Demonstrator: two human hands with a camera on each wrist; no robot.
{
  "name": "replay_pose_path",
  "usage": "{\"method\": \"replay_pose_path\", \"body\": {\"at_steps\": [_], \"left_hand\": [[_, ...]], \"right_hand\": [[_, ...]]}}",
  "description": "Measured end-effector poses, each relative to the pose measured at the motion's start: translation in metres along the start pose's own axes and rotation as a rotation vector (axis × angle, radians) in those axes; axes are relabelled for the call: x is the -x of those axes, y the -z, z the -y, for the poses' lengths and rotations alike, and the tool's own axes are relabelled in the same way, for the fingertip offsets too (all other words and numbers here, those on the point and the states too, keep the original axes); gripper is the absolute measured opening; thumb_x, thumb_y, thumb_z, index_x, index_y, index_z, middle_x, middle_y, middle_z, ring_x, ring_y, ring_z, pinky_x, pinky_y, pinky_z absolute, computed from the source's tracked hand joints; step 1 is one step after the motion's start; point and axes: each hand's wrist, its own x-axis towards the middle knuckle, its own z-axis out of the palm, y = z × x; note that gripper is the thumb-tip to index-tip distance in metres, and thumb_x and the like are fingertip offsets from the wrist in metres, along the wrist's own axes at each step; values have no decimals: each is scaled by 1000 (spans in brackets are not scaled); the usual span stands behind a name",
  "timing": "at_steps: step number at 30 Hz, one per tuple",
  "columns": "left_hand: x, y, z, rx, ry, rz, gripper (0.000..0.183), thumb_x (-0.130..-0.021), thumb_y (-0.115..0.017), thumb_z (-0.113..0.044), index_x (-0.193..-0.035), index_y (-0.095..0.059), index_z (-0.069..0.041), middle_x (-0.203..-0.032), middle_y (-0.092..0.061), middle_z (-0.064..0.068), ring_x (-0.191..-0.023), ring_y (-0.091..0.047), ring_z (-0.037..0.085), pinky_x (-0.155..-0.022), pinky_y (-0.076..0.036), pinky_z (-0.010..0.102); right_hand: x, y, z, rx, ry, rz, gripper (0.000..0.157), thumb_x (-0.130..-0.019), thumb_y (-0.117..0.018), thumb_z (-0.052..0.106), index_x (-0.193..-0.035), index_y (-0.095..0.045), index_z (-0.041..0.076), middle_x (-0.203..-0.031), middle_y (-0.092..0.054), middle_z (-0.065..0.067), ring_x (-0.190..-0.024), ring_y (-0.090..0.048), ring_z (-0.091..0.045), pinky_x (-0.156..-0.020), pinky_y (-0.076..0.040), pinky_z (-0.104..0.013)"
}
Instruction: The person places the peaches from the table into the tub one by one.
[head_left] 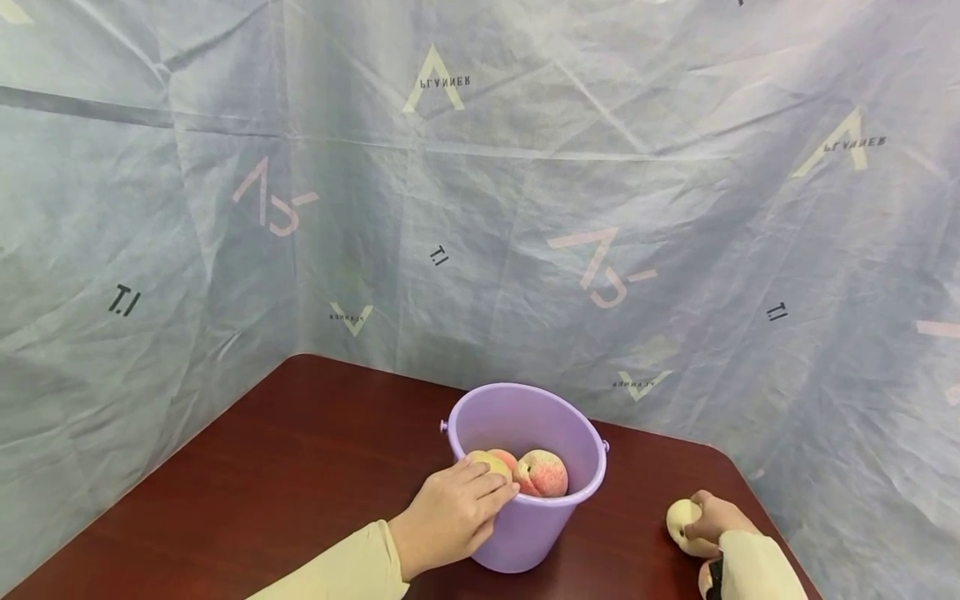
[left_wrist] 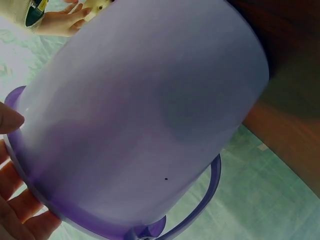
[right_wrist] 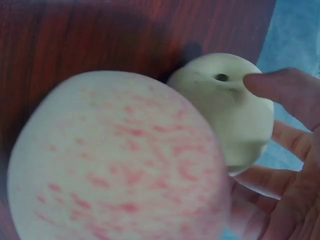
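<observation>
A purple bucket (head_left: 517, 533) stands on the table with several peaches inside, among them a red-flecked peach (head_left: 542, 473). My left hand (head_left: 453, 512) grips the bucket's near left rim, its thumb (left_wrist: 10, 119) outside the wall and its fingers over the edge. Those fingers partly cover a yellowish peach (head_left: 493, 463) in the bucket. To the bucket's right, my right hand (head_left: 718, 518) holds a pale peach (right_wrist: 225, 110), thumb near its stem hollow and fingers around the far side. Another red-flecked peach (right_wrist: 120, 165) lies close by, mostly hidden under the right wrist in the head view.
The dark red-brown table (head_left: 315, 442) has its right edge near the right hand. A printed grey cloth (head_left: 487, 208) hangs behind and at the sides. The bucket's handle (left_wrist: 207, 192) hangs down beside its wall.
</observation>
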Motion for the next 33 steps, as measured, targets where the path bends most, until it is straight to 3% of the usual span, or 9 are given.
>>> {"method": "replay_pose_path", "body": {"at_steps": [1, 9, 11, 18, 26, 28, 33], "left_hand": [[0, 0, 0, 2, 0, 1, 33, -81, -47, -11, -101, -73, -14, -95, -68, -5, -90, -62, 13, -86, -52, 30], [2, -1, -1, 15, 12, 3, 32, -76, -54, -12, -102, -73, -14, -95, -68, -6, -89, -61, 12, -86, -52, 30], [2, -1, -2, 22, 22, 5, 32, -75, -56, -12, -102, -73, -14, -95, -68, -6, -90, -61, 12, -86, -52, 30], [2, -1, -6, 41, 50, 20, 30, -76, -57, -12, -101, -73, -14, -95, -68, -6, -90, -62, 12, -85, -53, 32], [0, -1, -3, 34, 58, 38, 33, -69, -65, -15, -101, -74, -15, -95, -68, -6, -91, -62, 12, -86, -52, 31], [0, 0, -3, 23, 57, 37, 34, -68, -66, -15, -101, -73, -15, -95, -68, -6, -91, -62, 12, -85, -53, 32], [0, 0, -3, 29, 73, 55, 35, -68, -67, -15, -103, -73, -15, -96, -68, -6, -92, -62, 13, -86, -53, 33]], "right_hand": [[-4, 1, 1, 13, -19, -2, 51, -80, -70, 14, -116, -50, -17, -103, -60, -32, -93, -60, -39, -75, -48, -50], [-2, -1, 20, 68, 40, -51, 40, -69, -77, 13, -103, -61, -2, -94, -64, -18, -76, -54, -23, -66, -46, -39], [-4, -2, 26, 67, 30, -33, 37, -68, -76, 12, -100, -62, 1, -95, -64, -17, -76, -53, -23, -66, -46, -38], [-2, -12, 39, 28, -18, 149, 37, -68, -78, 20, -102, -65, 11, -93, -62, -8, -82, -55, -22, -72, -48, -39], [11, -18, 59, -30, -20, 244, 29, -67, -74, 16, -93, -60, 17, -81, -56, 0, -75, -53, -16, -70, -45, -32], [11, -21, 64, -27, -3, 254, 31, -66, -73, 14, -94, -59, 15, -82, -56, -1, -75, -52, -17, -70, -45, -31], [10, -31, 74, 15, 59, 186, 37, -60, -79, 7, -90, -57, 13, -78, -53, -2, -73, -50, -18, -68, -45, -31]]}}
